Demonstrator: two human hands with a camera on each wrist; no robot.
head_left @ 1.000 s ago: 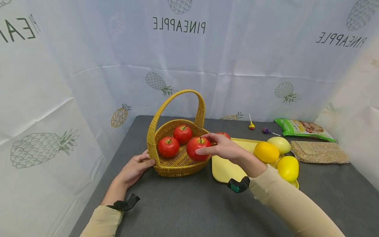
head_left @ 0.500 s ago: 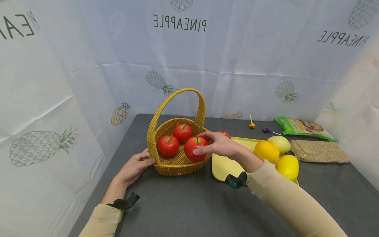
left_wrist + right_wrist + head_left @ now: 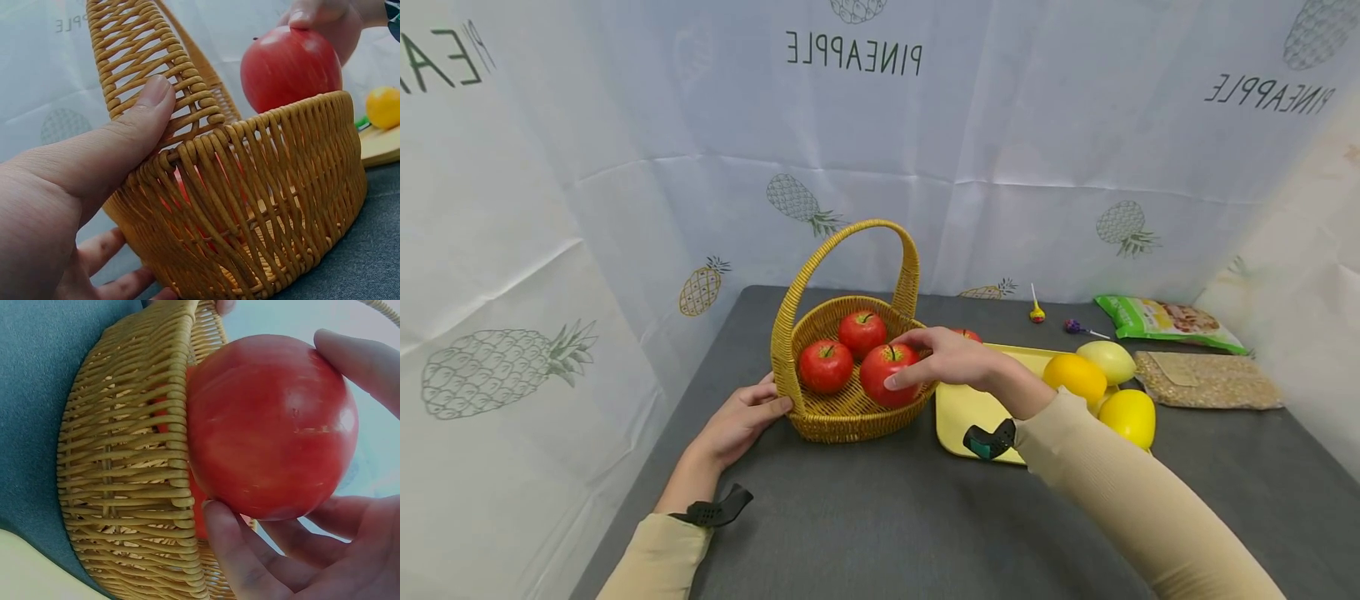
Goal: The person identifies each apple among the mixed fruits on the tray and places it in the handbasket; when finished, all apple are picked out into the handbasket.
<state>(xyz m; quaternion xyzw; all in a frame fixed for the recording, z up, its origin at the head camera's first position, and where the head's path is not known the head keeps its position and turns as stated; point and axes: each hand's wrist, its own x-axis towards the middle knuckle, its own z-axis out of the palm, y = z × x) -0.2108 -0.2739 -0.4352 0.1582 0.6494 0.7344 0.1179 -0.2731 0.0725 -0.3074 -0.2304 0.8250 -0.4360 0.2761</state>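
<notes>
A yellow wicker basket point(image 3: 850, 408) with a tall handle stands on the grey table and holds two red apples point(image 3: 825, 366). My right hand point(image 3: 943, 360) grips a third red apple point(image 3: 887, 372) just over the basket's right rim; the right wrist view shows its fingers point(image 3: 365, 359) curled round the apple point(image 3: 269, 425). My left hand point(image 3: 741, 419) holds the basket's left side, thumb point(image 3: 134, 122) pressed on the rim point(image 3: 206, 144). Another red apple point(image 3: 967, 335) peeks out behind my right hand.
A yellow tray point(image 3: 970, 412) lies right of the basket with an orange point(image 3: 1075, 377) and two yellow fruits point(image 3: 1127, 417). Two lollipops point(image 3: 1036, 312), a green snack bag point(image 3: 1165, 321) and a grain bag point(image 3: 1206, 381) lie at the back right. Pineapple-print cloth walls surround the table.
My right hand has carried the apple slightly left and lower, further over the basket's rim. The left hand stays on the basket.
</notes>
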